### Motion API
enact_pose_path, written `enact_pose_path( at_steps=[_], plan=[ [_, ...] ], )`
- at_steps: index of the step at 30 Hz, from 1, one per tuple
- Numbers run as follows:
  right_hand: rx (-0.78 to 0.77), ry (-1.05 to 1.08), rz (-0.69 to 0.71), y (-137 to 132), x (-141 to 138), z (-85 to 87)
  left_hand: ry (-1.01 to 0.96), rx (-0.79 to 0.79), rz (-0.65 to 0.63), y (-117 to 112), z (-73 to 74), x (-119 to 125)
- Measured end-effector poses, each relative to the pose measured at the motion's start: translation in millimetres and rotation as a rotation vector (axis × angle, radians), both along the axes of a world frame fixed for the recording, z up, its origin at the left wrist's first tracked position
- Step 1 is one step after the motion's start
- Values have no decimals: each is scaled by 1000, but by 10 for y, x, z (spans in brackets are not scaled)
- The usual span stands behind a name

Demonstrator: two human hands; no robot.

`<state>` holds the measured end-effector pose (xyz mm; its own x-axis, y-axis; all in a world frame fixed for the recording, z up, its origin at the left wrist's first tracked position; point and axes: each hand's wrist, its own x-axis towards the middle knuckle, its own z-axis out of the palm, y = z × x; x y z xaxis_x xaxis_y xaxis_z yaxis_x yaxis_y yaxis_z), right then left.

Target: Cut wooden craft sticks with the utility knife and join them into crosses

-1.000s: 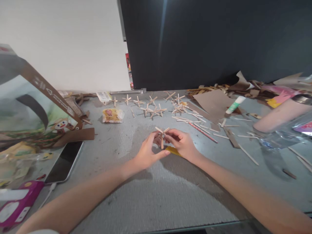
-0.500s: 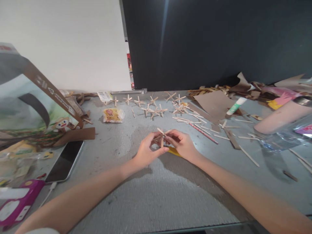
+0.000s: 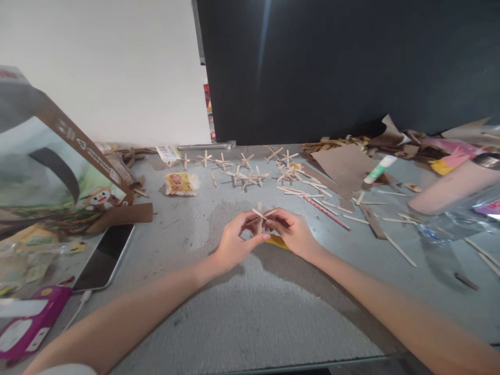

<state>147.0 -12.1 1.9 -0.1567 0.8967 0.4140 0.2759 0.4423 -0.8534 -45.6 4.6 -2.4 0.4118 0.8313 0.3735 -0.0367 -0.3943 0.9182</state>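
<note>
Between both hands, a small star of crossed wooden sticks point(image 3: 259, 214) is held just over the table. My left hand point(image 3: 235, 240) pinches it from the left, thumb stretched along the near side. From the right, my right hand point(image 3: 295, 232) grips it with closed fingertips; some stick ends are hidden behind the fingers. A yellow toothed object point(image 3: 278, 241) lies partly under the right hand. Farther back on the table stand several similar stick stars point(image 3: 250, 177), and loose wooden sticks point(image 3: 295, 191) lie to their right beside a red striped pencil-like rod point(image 3: 327, 212).
At left are a printed bag point(image 3: 58, 166), a phone point(image 3: 104, 258) with a cable and a magenta device point(image 3: 33, 323). A yellow packet point(image 3: 182, 184) lies mid-table. To the right sit a glue stick point(image 3: 379, 169), brown cardboard point(image 3: 344, 164), a pink bottle point(image 3: 457, 185) and clear plastic point(image 3: 449, 224).
The stick star has turned slightly between the fingers, so one stick now points up at the back. Both hands stay in nearly the same place.
</note>
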Motion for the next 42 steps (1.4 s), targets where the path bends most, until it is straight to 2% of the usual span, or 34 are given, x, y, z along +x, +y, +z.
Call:
enact_pose_path(
  at_steps=[8,13,17,21,26,28,30,34,37,42],
  plan=[
    [-24,-68,72,-106,-30,97,34,-36,-67,-18,35,-11],
    [-3,-52,70,-99,-29,65,58,-18,-48,-34,53,-23],
    [23,-46,62,-81,-23,34,66,11,-24,-33,10,-28],
    [62,-78,28,-85,-15,34,-6,-2,-1,-14,-58,-16],
    [48,-22,32,-75,8,29,-126,-3,-102,17,-69,-24],
    [47,-10,36,-68,12,23,-205,-45,-143,38,-55,-34],
    [46,-34,39,-66,12,25,-287,-162,-153,64,-38,-37],
    [50,-118,45,-75,8,49,-338,-409,-90,109,2,-17],
    [41,-121,46,-77,10,57,-296,-416,-69,104,27,-2],
    [37,-111,57,-69,26,28,-233,-335,-113,58,35,-4]
  ],
)
